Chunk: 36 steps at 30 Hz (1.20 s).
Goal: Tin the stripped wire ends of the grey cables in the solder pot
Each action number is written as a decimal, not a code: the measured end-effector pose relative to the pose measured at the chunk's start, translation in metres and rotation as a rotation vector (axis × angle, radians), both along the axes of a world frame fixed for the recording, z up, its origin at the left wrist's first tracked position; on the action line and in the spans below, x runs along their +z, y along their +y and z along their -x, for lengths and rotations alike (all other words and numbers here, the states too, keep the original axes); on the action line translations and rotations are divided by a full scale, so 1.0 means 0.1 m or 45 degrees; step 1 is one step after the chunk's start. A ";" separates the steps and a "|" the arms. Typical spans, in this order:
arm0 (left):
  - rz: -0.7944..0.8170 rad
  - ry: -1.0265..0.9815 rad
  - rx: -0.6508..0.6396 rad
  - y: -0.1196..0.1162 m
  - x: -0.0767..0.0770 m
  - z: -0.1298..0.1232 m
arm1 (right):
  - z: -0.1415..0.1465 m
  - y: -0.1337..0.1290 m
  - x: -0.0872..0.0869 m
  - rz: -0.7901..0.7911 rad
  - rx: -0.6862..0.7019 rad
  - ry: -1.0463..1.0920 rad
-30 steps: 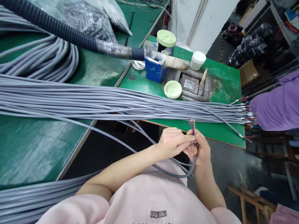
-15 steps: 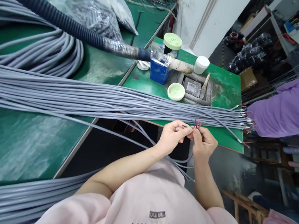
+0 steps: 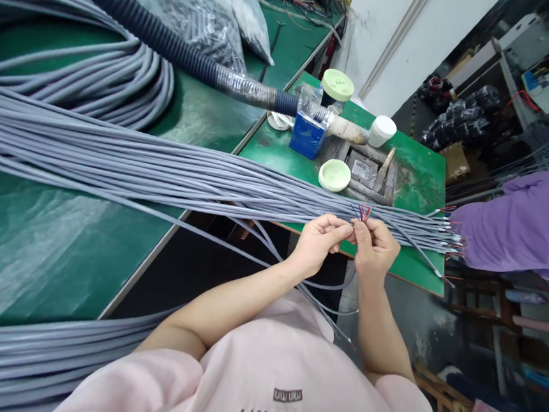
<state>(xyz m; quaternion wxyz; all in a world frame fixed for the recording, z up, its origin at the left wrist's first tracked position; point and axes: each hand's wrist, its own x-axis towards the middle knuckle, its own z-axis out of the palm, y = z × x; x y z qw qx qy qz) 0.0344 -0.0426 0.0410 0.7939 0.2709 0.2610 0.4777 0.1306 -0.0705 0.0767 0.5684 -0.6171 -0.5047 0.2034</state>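
Observation:
Between the thumb and fingers of my right hand (image 3: 377, 246) is the stripped end of a grey cable, its thin coloured wires (image 3: 364, 212) fanning upward in red, blue and other colours. My left hand (image 3: 320, 243) is closed in a pinch right beside it, fingertips meeting the right hand's at the base of the wires. What lies inside the left pinch is mostly hidden. Just beyond both hands runs a thick bundle of grey cables (image 3: 238, 180), whose stripped ends lie at the right edge of the bench.
A green bench (image 3: 414, 173) carries a blue box (image 3: 307, 135) under a black hose (image 3: 173, 46), a white jar (image 3: 382, 131), a pale green lid (image 3: 335, 175) and a dirty square metal pot (image 3: 364, 170). Coiled cables (image 3: 136, 85) lie left. A person's purple sleeve (image 3: 523, 221) is at right.
The view has shifted, so the bench items appear farther right and slightly lower. Both hands keep their pinch at the wires; the thin dark piece seen at my left fingertips is now less visible.

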 end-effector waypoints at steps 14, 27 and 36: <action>-1.455 1.602 0.517 0.54 -0.31 0.51 | -0.41 1.23 0.12 0.190 0.196 -0.758; -1.562 1.714 0.523 0.51 -0.41 0.45 | -0.35 1.65 -0.09 0.440 0.228 -1.276; -1.540 1.702 0.513 0.50 -0.41 0.45 | -0.39 1.65 -0.06 0.433 0.239 -1.253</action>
